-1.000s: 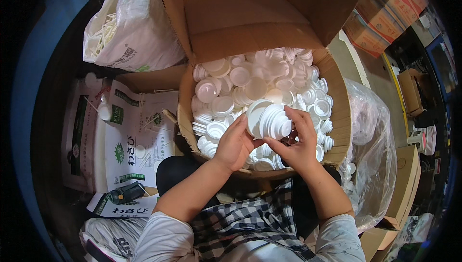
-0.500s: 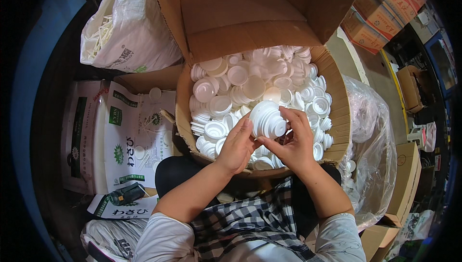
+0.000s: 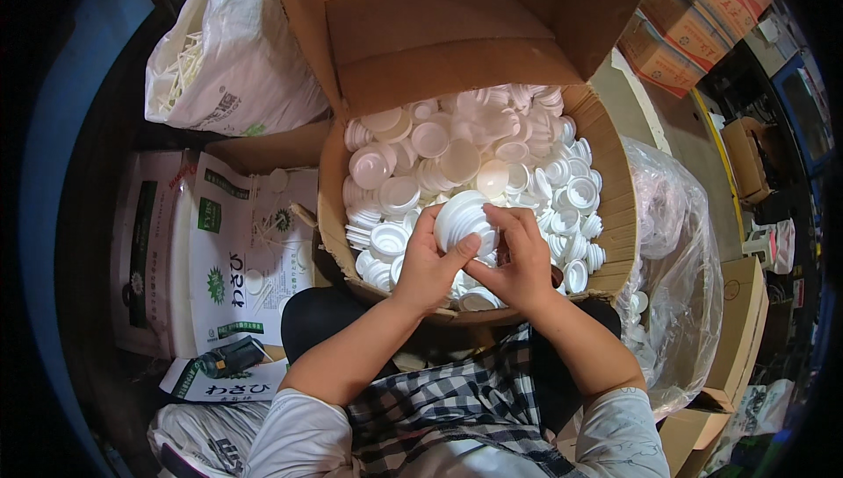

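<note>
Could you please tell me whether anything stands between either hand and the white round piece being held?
Nothing visible does: the left hand and right hand both directly touch the white round piece.

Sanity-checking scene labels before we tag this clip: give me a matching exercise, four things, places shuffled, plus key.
Things
1. Ridged round white plastic item
2. White sack of thin sticks
3. Clear plastic bag
4. Checkered apron

Places
A. Just right of the open cardboard box
B. Over the person's lap, near the lower edge of the view
C. Between the left hand and right hand
D. Upper left of the view

Pairs: 1-C, 2-D, 3-A, 4-B
</note>
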The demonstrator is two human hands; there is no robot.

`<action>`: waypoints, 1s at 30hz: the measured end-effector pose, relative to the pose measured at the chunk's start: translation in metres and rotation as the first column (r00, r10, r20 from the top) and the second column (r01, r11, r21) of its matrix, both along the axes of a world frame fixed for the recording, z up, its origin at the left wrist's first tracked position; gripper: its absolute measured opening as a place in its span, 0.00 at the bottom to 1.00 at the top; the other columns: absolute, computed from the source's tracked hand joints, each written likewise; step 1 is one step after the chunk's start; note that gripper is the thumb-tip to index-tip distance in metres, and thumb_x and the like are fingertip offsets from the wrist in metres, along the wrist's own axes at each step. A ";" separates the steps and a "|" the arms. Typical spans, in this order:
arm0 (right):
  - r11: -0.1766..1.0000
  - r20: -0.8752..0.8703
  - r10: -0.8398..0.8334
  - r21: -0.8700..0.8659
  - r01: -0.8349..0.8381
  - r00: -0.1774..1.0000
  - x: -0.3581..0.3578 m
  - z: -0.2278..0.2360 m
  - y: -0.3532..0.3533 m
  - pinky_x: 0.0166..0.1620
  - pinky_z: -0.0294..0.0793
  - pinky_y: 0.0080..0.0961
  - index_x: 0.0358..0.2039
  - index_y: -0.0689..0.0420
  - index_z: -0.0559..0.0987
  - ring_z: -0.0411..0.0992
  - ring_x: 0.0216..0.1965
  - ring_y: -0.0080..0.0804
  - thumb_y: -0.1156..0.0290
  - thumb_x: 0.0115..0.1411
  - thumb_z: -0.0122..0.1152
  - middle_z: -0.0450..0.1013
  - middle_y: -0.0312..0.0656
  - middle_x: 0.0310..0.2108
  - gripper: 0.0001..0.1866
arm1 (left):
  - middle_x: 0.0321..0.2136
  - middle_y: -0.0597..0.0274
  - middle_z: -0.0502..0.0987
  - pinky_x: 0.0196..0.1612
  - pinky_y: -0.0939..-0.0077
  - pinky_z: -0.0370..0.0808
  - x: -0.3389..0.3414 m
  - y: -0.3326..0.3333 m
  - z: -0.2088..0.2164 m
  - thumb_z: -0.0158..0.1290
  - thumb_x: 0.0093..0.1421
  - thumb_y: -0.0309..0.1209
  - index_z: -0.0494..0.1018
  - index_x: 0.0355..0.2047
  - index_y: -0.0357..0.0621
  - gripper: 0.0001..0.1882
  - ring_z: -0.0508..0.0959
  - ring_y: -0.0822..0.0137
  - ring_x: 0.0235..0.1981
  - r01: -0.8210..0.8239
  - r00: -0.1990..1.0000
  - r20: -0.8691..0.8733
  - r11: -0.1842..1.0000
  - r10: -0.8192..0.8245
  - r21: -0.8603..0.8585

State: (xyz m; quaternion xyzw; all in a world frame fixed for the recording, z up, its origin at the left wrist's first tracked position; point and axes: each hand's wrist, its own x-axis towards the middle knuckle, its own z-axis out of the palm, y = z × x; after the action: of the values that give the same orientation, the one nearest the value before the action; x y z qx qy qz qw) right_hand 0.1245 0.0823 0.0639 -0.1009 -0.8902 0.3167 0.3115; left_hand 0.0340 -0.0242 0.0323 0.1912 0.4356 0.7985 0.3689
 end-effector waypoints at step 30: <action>-0.047 0.116 -0.098 -0.993 0.111 0.988 -0.026 -0.036 0.029 0.37 0.70 0.27 0.30 0.64 0.73 0.70 0.29 0.32 0.46 0.64 0.31 0.72 0.44 0.27 0.32 | 0.41 0.58 0.70 0.43 0.75 0.71 0.015 0.011 -0.020 0.52 0.56 0.30 0.65 0.47 0.38 0.19 0.73 0.67 0.40 -0.005 0.991 -0.133 0.997 -0.004 -0.071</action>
State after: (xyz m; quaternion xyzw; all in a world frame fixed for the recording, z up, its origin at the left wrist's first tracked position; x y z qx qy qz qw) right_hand 0.0980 0.1109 0.0276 -0.3629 -0.3804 0.8350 0.1625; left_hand 0.0487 -0.0131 0.0118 0.2306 0.4872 0.7682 0.3455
